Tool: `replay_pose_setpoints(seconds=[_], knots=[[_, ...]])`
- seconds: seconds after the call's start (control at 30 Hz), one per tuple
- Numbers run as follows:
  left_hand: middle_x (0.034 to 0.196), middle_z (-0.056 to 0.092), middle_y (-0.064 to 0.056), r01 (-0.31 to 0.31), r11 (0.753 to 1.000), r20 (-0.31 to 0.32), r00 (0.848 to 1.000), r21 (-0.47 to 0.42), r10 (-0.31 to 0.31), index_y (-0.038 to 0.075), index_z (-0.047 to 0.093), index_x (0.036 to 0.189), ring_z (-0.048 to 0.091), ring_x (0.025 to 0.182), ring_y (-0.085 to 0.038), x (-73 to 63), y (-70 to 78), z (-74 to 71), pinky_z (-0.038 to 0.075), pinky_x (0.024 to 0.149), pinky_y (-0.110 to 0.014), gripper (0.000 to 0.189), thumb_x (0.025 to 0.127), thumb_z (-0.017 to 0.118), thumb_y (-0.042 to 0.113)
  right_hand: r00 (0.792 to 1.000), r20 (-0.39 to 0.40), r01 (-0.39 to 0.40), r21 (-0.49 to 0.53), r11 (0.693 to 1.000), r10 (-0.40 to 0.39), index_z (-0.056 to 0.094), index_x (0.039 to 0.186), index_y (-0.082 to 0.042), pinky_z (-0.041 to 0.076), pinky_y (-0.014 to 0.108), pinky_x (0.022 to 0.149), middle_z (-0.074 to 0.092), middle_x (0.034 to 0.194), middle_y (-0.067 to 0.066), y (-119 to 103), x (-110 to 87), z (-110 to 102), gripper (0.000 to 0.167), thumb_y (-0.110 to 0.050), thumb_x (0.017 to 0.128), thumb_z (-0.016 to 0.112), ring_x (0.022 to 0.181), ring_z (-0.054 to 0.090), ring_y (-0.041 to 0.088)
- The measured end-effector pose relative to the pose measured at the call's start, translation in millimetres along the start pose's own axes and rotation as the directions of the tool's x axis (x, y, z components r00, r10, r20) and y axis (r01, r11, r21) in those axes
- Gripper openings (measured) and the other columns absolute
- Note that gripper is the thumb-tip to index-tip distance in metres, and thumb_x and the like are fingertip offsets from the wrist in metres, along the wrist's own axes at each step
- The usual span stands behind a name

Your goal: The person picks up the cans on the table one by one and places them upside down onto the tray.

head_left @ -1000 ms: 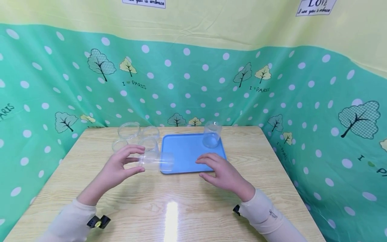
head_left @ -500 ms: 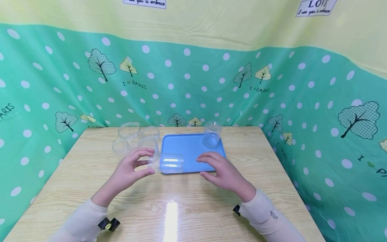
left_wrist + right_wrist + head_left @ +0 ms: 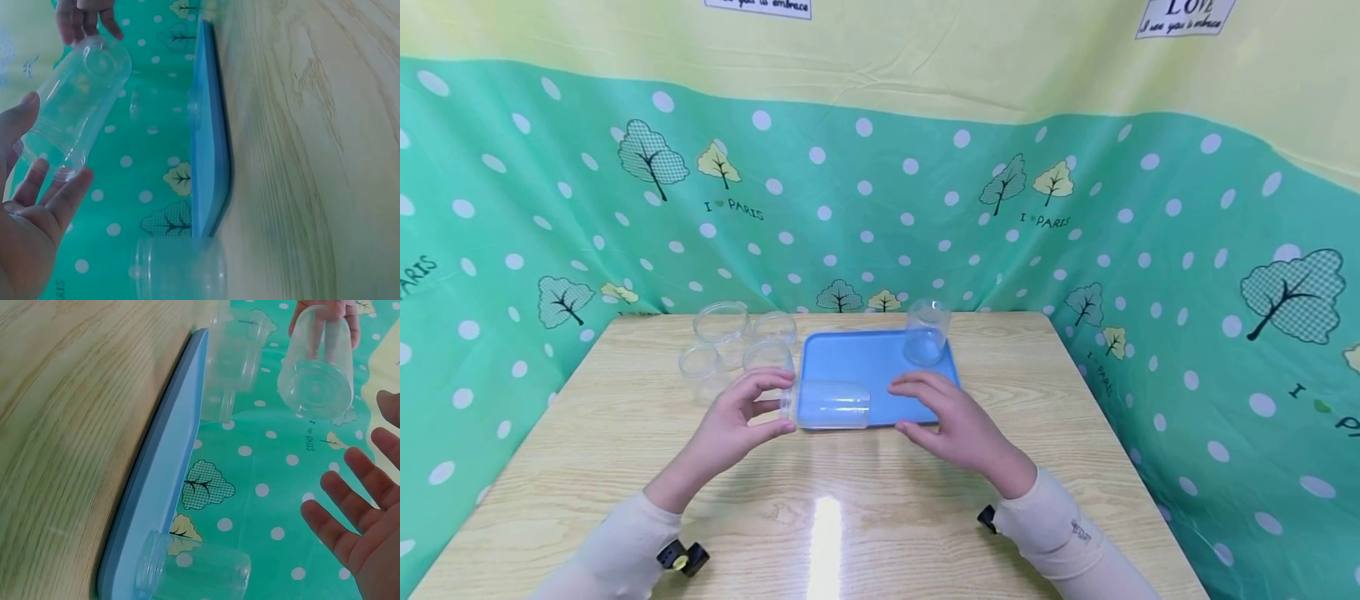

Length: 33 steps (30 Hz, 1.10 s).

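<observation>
My left hand (image 3: 737,421) grips a clear plastic jar (image 3: 831,406) at its neck end, thumb on one side and fingers on the other. The jar lies sideways in the air above the left front part of a blue tray (image 3: 880,358), its base toward the right. In the left wrist view, the held jar (image 3: 84,103) has nothing inside. My right hand (image 3: 951,421) hovers by the tray's right front, fingers apart and loosely bent, holding nothing and apart from the jar. Another clear jar (image 3: 927,337) stands at the tray's back right.
Several clear containers stand left of the tray, among them a wide one (image 3: 721,325), a small one (image 3: 698,362) and one close behind my left hand (image 3: 767,357). They rest on a wooden table (image 3: 880,517). A green patterned cloth (image 3: 865,208) hangs behind.
My left hand has carried the jar rightward, from the tray's left edge to over its left part. My right hand has stayed nearly still.
</observation>
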<state>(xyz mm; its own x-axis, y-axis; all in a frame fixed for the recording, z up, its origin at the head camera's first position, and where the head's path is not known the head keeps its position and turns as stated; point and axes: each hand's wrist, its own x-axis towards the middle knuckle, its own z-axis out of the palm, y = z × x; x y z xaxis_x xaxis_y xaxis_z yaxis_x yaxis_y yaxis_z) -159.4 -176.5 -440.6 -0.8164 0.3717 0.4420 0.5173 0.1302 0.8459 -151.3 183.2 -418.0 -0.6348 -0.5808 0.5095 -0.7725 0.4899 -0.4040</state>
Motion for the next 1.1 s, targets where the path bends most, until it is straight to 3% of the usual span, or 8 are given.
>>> replay_pose_setpoints(seconds=[0.3, 0.53, 0.9, 1.1], knots=[[0.141, 0.052, -0.021, 0.021, 0.997, 0.016, 1.0, -0.077, -0.02, 0.0, 0.061, 0.129, 0.056, 0.13, -0.025, 4.9, -0.2, 10.1, 0.058, 0.099, -0.032, 0.051, 0.083, 0.081, -0.006, 1.0, -0.016, -0.011, 0.061, 0.998, 0.012, 0.059, 0.141, -0.015, 0.051, 0.039, 0.11, 0.055, 0.145, 0.001, 2, 1.5, 1, 0.051, -0.023, 0.093, 0.078, 0.136, 0.052, 0.019], [0.142, 0.051, -0.021, 0.027, 0.993, 0.031, 0.999, -0.118, -0.024, -0.001, 0.059, 0.13, 0.055, 0.132, -0.02, 8.9, 2.3, 17.3, 0.057, 0.101, -0.032, 0.052, 0.083, 0.081, -0.005, 0.999, -0.019, -0.027, 0.132, 0.991, 0.03, 0.056, 0.145, -0.019, 0.049, 0.04, 0.112, 0.05, 0.15, 0.001, 0, 3.6, 2, 0.057, -0.021, 0.092, 0.079, 0.14, 0.048, 0.021], [0.143, 0.049, -0.025, 0.029, 0.981, 0.03, 0.999, -0.191, -0.023, -0.001, 0.057, 0.128, 0.056, 0.132, -0.016, 11.6, 5.1, 24.0, 0.057, 0.101, -0.037, 0.052, 0.082, 0.081, -0.007, 0.999, -0.034, -0.004, 0.153, 0.988, 0.009, 0.057, 0.144, -0.018, 0.049, 0.042, 0.112, 0.05, 0.15, 0.004, -2, 6.8, 9, 0.061, -0.018, 0.089, 0.082, 0.141, 0.046, 0.023], [0.144, 0.052, -0.016, 0.03, 0.972, 0.032, 0.999, -0.233, -0.023, -0.004, 0.055, 0.129, 0.056, 0.133, -0.018, 11.5, 6.7, 25.1, 0.057, 0.102, -0.039, 0.052, 0.083, 0.079, -0.009, 1.0, -0.03, 0.003, 0.182, 0.983, 0.002, 0.057, 0.143, -0.017, 0.052, 0.04, 0.109, 0.05, 0.149, 0.006, -4, 9.0, 11, 0.06, -0.013, 0.089, 0.082, 0.138, 0.049, 0.024]])
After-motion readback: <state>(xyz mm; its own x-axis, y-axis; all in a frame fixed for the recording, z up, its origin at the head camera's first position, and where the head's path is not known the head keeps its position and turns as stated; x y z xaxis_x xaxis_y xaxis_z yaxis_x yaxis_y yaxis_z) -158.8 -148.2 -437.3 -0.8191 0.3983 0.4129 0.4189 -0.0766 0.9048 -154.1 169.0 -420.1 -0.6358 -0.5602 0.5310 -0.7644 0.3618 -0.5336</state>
